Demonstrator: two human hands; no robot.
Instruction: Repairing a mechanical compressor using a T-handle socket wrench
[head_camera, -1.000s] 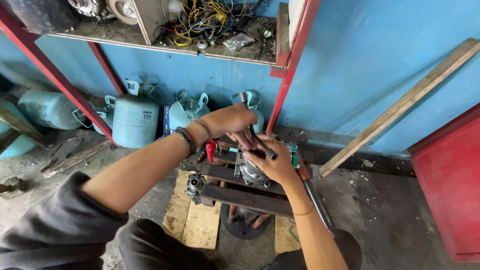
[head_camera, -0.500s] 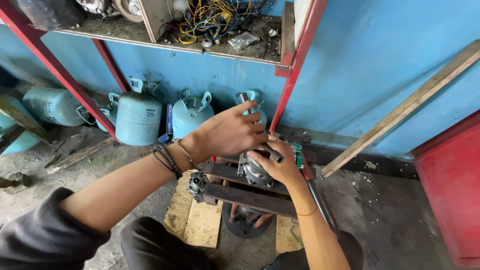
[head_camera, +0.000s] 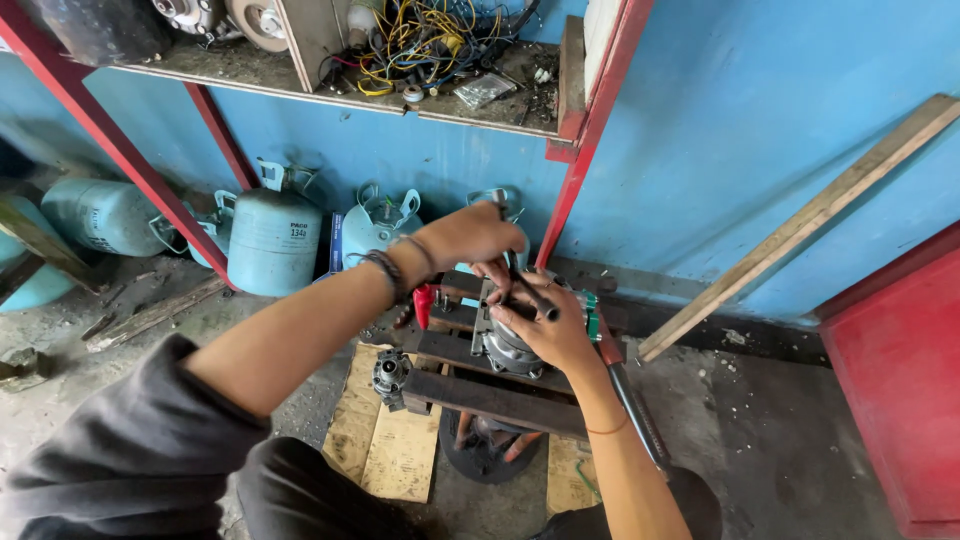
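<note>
A: Bottom of the frame first: a dark grey sleeve at lower left, and cardboard sheets (head_camera: 385, 445) lying flat on the concrete floor just below centre.

B: Above them, two dark steel bars (head_camera: 495, 400) run across centre, with a small metal fitting (head_camera: 390, 372) at their left end. Between the bars sits the grey metal motor part (head_camera: 505, 345).

A: And the right hand (head_camera: 550, 335) rests on that part, fingers curled around a dark rod tool (head_camera: 530, 292) that slants up to the left.

B: The left hand (head_camera: 470, 235) comes in from the left, wristbands on, fingers bent down and pinched on the top of the same tool. Both hands cover most of the part, so its top face is hidden.

A: A red-handled tool (head_camera: 424, 303) shows just left of the hands; a long dark bar (head_camera: 630, 400) runs down to the right.

B: Further back, pale blue gas cylinders (head_camera: 272, 240) stand against the blue wall at centre left; one carries a small dark label high on its side.

A: A wooden plank (head_camera: 800, 225) leans on the right, a red cabinet (head_camera: 895, 380) sits at the right edge.

B: Top of the frame: a shelf (head_camera: 330, 95) with tangled yellow wires (head_camera: 430, 40).
</note>
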